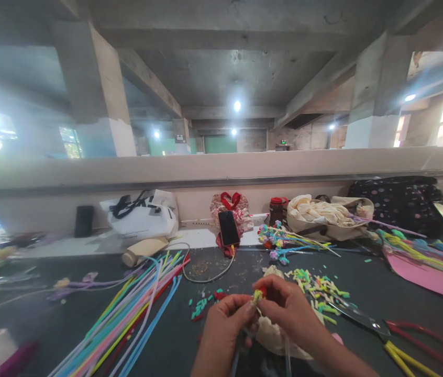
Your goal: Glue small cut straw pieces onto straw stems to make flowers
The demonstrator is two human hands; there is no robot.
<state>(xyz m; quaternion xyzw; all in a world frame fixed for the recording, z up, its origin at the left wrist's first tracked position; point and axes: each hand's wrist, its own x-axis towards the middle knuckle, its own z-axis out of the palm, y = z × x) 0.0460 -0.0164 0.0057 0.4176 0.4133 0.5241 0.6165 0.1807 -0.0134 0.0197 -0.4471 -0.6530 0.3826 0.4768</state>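
A small yellow and red pipe-cleaner piece (258,295) is pinched at the fingertips of both hands, which meet in front of me. My left hand (227,325) grips it from the left, thumb against the bent forefinger. From the right, my right hand (286,305) closes thumb and forefinger on its upper side. The fingers hide most of the piece. Beneath the hands lies a crumpled cream cloth (270,335). Short cut pipe-cleaner bits (318,288), mostly yellow-green and cream, are heaped beyond my right hand. Green bits (200,308) lie beyond my left hand.
Long colored pipe cleaners (146,309) spread at left. Red-handled scissors (374,325) and a yellow-handled tool (400,356) lie at right. Behind are fuzzy flower stems (278,241), a phone (228,228) on a cable, a white bag (146,217) and a cream bag (308,226).
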